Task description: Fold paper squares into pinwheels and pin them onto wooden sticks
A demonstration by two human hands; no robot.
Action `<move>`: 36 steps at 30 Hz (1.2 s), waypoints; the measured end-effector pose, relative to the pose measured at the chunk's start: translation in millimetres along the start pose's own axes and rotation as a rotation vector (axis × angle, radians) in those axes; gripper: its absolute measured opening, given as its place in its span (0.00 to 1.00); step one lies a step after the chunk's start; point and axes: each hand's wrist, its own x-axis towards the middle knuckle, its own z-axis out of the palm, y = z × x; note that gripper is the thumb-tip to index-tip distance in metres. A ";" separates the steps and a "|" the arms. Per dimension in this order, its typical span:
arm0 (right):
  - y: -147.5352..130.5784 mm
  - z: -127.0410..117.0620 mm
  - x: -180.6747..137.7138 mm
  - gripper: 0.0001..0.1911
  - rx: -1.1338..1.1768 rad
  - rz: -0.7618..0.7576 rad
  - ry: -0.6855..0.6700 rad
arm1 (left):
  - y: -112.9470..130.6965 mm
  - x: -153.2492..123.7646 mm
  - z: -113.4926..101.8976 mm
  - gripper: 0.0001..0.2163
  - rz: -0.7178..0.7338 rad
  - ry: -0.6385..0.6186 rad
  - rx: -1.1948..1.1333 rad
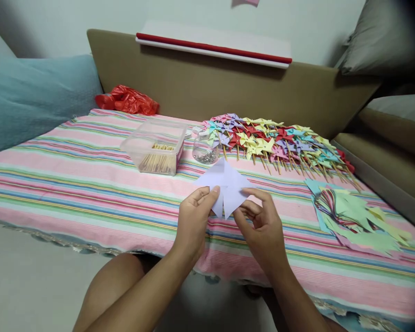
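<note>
Both my hands hold a pale lilac paper square (228, 184), cut in from its corners, just above the near part of the striped cloth. My left hand (193, 216) pinches its left flap between thumb and fingers. My right hand (263, 221) grips its lower right flap with curled fingers. Behind the paper stand a clear plastic box of wooden sticks (155, 147) and a small glass jar (205, 150) with shiny bits inside. A long row of finished paper pinwheels (276, 140) on sticks lies at the back right.
A striped pink cloth (72, 180) covers the table. A pile of cut coloured paper sheets (356, 216) lies at the right. A crumpled red plastic bag (127, 100) sits at the back left, against a tan sofa back (200, 83). My bare knee (114, 286) shows below.
</note>
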 end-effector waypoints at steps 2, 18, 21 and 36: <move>0.2 -1.1 0.4 0.15 -0.030 -0.020 -0.040 | 0.0 1.2 -1.0 0.12 0.008 -0.002 0.014; -2.1 14.5 4.1 0.09 0.281 0.221 0.155 | 8.3 -7.5 6.3 0.10 0.111 0.005 0.144; -4.1 16.8 3.0 0.11 0.243 0.224 0.201 | 8.3 -7.7 7.0 0.11 0.113 0.005 0.152; -8.4 24.2 3.6 0.11 0.211 0.188 0.308 | 6.3 -8.6 7.0 0.11 0.134 -0.021 0.203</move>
